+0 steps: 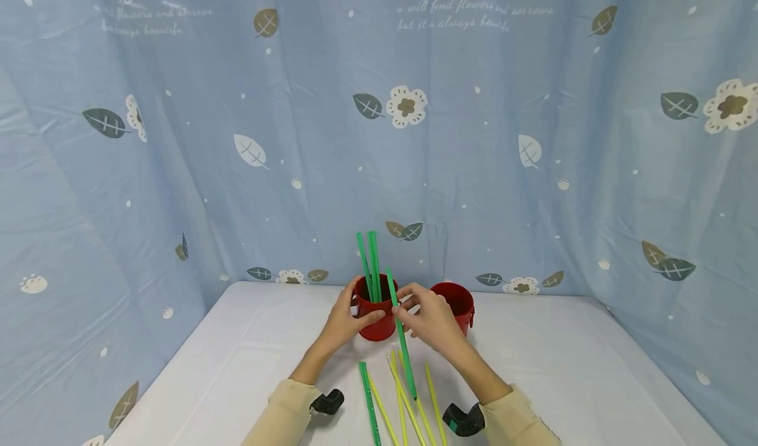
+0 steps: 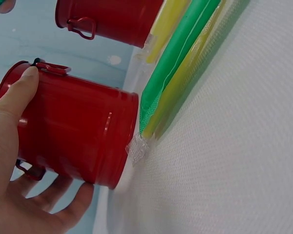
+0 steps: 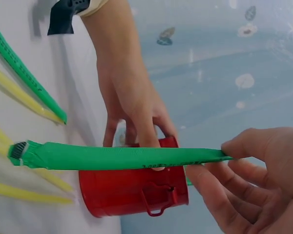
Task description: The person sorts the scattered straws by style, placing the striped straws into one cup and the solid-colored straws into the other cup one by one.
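Observation:
My left hand (image 1: 343,320) grips a small red metal bucket (image 1: 377,329) near its rim, thumb on the near side and fingers around the far side. Several green wrapped straws (image 1: 374,268) stand upright in that bucket. Between thumb and fingertips, my right hand (image 1: 435,318) pinches another green wrapped straw (image 3: 102,157) by its upper end. It slants down in front of the bucket, its lower end over the straws on the table. In the left wrist view, the bucket (image 2: 73,131) stands on the white cloth with small wire handles at its sides.
A second red bucket (image 1: 466,321) stands just right of the first, behind my right hand. One green straw (image 1: 370,403) and several yellow straws (image 1: 433,396) lie on the white table (image 1: 266,341) between my forearms. A blue patterned curtain (image 1: 331,170) hangs behind the table.

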A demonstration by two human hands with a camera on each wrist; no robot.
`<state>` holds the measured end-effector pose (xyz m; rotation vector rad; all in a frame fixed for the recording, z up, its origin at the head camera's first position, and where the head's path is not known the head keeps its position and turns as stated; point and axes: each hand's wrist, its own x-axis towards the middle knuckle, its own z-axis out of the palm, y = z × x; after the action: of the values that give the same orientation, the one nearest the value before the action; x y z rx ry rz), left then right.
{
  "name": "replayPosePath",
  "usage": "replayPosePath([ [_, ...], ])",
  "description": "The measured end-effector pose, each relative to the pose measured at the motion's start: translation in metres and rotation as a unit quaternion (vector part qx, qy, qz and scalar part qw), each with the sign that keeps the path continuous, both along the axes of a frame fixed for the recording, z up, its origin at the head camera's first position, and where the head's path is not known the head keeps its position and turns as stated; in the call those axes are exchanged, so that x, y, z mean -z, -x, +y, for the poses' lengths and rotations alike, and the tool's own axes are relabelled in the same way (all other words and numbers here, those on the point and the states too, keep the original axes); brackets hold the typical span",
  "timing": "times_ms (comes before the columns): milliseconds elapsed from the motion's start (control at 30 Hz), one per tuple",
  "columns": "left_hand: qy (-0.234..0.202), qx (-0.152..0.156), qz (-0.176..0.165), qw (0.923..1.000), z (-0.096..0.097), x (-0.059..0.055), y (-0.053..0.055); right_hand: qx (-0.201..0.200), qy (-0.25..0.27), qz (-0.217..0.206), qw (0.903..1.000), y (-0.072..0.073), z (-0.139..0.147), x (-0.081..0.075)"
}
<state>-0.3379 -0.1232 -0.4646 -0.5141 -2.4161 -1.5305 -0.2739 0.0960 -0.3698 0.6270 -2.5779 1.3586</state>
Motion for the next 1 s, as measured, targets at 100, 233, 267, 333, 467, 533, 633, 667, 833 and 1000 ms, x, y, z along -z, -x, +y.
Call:
replayPosePath([
  [100, 0.003, -0.001, -0.002, 1.0, 0.0, 0.0, 0.001, 0.019, 0.001, 0.012, 0.9998, 0.005, 0.0, -0.005],
  [233, 0.004, 0.0, -0.001, 1.0, 0.0, -0.001, 0.0, 0.037, 0.008, 0.019, 0.9991, 0.01, -0.002, -0.015],
  [267, 0.003, 0.002, 0.002, 1.0, 0.0, -0.002, 0.0, 0.039, 0.012, 0.022, 0.9989, 0.012, -0.003, -0.017],
  [333, 0.0, 0.005, 0.006, 1.0, 0.0, -0.002, 0.0, 0.04, 0.019, 0.03, 0.9985, 0.016, -0.004, -0.022],
  [467, 0.0, 0.005, 0.003, 1.0, 0.001, -0.002, 0.0, 0.041, 0.036, 0.043, 0.9976, 0.023, -0.006, -0.03],
  [533, 0.002, 0.002, -0.004, 1.0, 0.001, -0.001, 0.0, 0.04, 0.043, 0.046, 0.9972, 0.027, -0.007, -0.035],
  [633, 0.008, -0.003, -0.01, 0.9999, 0.001, 0.0, 0.001, 0.043, 0.044, 0.05, 0.9969, 0.034, -0.008, -0.04],
  [667, 0.01, -0.003, -0.01, 0.9999, 0.001, 0.0, 0.001, 0.045, 0.044, 0.052, 0.9967, 0.035, -0.008, -0.041],
  [833, 0.014, -0.005, -0.01, 0.9998, 0.002, 0.0, 0.001, 0.061, 0.043, 0.06, 0.9954, 0.042, -0.007, -0.046],
  [1000, 0.007, -0.005, -0.007, 0.9999, 0.001, -0.001, 0.0, 0.068, 0.049, 0.061, 0.9946, 0.047, -0.008, -0.049],
])
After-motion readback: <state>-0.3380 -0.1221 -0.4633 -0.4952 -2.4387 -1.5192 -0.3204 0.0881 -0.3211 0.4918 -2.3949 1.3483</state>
